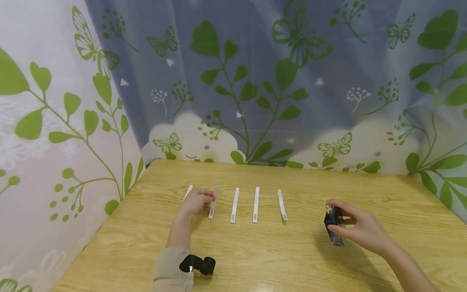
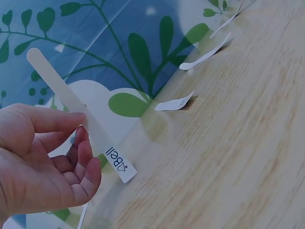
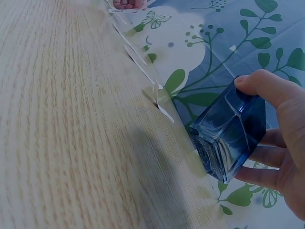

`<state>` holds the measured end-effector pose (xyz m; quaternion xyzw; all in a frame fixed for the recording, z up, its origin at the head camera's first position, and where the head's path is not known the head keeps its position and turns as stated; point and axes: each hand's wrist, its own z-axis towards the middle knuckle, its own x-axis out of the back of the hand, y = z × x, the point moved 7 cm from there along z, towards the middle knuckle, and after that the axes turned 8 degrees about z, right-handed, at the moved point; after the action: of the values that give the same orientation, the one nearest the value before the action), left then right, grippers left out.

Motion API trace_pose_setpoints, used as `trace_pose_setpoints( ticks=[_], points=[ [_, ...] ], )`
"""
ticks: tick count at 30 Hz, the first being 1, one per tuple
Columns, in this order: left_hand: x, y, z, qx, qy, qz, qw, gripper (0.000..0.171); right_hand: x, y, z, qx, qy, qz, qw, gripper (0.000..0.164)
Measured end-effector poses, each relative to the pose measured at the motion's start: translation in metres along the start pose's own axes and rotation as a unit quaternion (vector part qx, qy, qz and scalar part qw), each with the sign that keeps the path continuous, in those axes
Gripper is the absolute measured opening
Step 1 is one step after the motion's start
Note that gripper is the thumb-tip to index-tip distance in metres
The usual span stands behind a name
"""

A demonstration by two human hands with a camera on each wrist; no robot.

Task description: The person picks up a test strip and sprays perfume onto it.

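Observation:
Between thumb and fingers, my left hand (image 1: 197, 202) pinches a white paper strip (image 2: 62, 86) by its middle. The strip has a rounded top and printed letters "Bell" at its square lower end. My right hand (image 1: 365, 229) grips a dark blue glass bottle (image 3: 228, 129), held tilted above the table on the right. Three more strips lie to the right of the left hand: a near one (image 1: 234, 205), a middle one (image 1: 256, 205) and a slightly curled one (image 1: 282, 205). Another strip (image 1: 188, 190) is partly hidden behind the left hand.
A light wood table (image 1: 292, 259) spans the lower view. Behind it hangs a curtain (image 1: 251, 134) printed with green leaves and butterflies, meeting the table's back edge. Another printed cloth (image 1: 73, 162) borders the left side. A black camera mount (image 1: 198, 264) sits on the left sleeve.

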<state>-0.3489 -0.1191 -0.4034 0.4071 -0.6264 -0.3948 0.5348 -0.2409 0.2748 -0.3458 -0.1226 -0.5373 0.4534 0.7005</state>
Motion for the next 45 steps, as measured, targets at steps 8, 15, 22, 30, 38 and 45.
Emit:
trace_pose_setpoints(
  ticks=[8, 15, 22, 30, 38, 45],
  points=[
    [-0.007, 0.009, 0.000, -0.010, -0.025, -0.007, 0.9996, 0.026, 0.000, 0.001, 0.000, 0.003, 0.002, -0.001, 1.000, 0.055],
    [-0.016, 0.022, -0.005, -0.025, -0.034, -0.030, 0.9987, 0.026, 0.000, 0.001, -0.001, 0.004, 0.005, 0.003, 1.000, 0.055],
    [-0.034, 0.037, -0.009, -0.043, -0.071, -0.021, 0.9963, 0.025, 0.001, 0.002, -0.002, 0.007, 0.015, 0.000, 1.000, 0.056],
    [-0.059, 0.055, -0.014, -0.062, -0.117, -0.003, 0.9912, 0.021, 0.004, 0.004, 0.000, -0.004, 0.022, -0.013, 1.000, 0.057],
    [-0.083, 0.062, -0.019, -0.077, -0.142, 0.047, 0.9857, 0.023, 0.006, 0.002, 0.005, -0.004, 0.034, -0.015, 0.999, 0.058],
    [-0.103, 0.066, -0.024, -0.075, -0.164, 0.065, 0.9814, 0.022, 0.006, 0.003, 0.008, -0.007, 0.034, -0.025, 0.999, 0.058]
  ],
)
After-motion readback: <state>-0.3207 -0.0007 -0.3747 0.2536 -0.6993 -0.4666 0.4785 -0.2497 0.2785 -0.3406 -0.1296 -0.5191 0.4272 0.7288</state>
